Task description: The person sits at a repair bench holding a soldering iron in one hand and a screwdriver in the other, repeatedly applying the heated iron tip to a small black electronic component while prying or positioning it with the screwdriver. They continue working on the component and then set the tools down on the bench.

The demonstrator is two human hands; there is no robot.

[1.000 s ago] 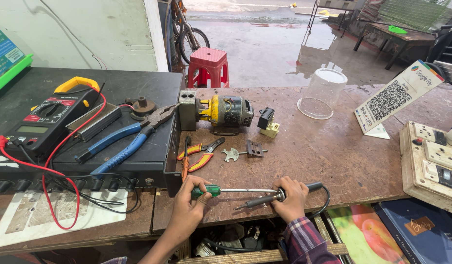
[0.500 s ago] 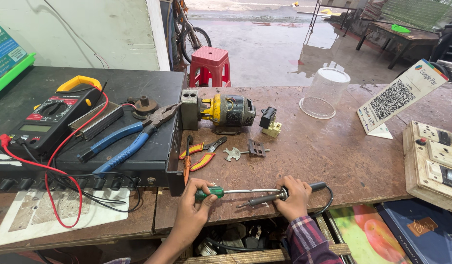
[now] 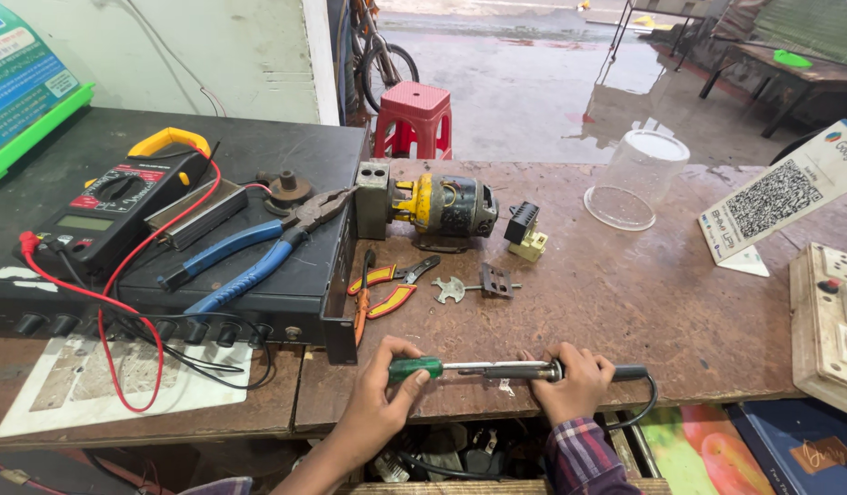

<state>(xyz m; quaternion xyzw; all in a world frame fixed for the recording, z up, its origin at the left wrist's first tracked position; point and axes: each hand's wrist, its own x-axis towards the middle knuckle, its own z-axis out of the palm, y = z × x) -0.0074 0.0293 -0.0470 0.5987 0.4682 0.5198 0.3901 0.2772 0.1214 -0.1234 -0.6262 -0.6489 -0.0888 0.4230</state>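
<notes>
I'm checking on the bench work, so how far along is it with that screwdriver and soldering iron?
Done: the small motor lies apart from its loose metal parts. In hand: the left hand holds a green-handled screwdriver whose shaft meets the soldering iron gripped by the right hand. Left: motor, pliers and multimeter sit untouched.

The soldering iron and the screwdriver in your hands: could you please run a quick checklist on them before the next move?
1. Left hand grips the green-handled screwdriver: ok.
2. Right hand wraps the soldering iron: ok.
3. Screwdriver tip seated on the iron: cannot tell, the joint is too small.
4. Iron's black cord hangs free off the bench edge: ok.
5. Iron unplugged or cold: cannot tell.
6. Small cutters lie apart from both hands: ok.
</notes>
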